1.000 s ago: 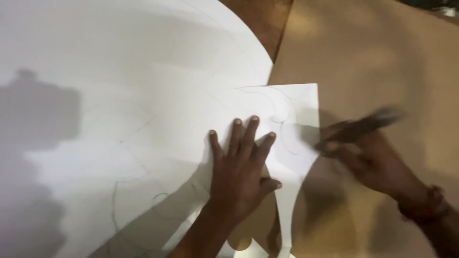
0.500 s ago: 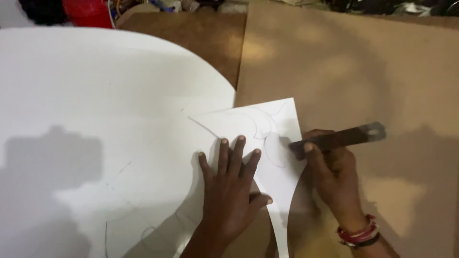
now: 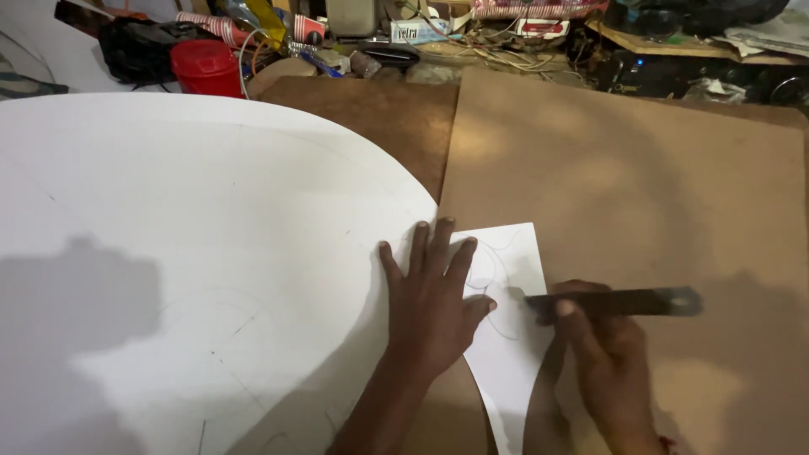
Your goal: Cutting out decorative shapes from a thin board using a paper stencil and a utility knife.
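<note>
Left hand lies flat with fingers spread, and I see it pressing down where the small white paper piece overlaps the edge of the large white curved sheet. My right hand is closed around a dark flat blade tool, held level, its near end over the paper piece. Faint pencil curves mark that piece. Both sheets rest on brown board. A red container stands among clutter far behind.
</note>
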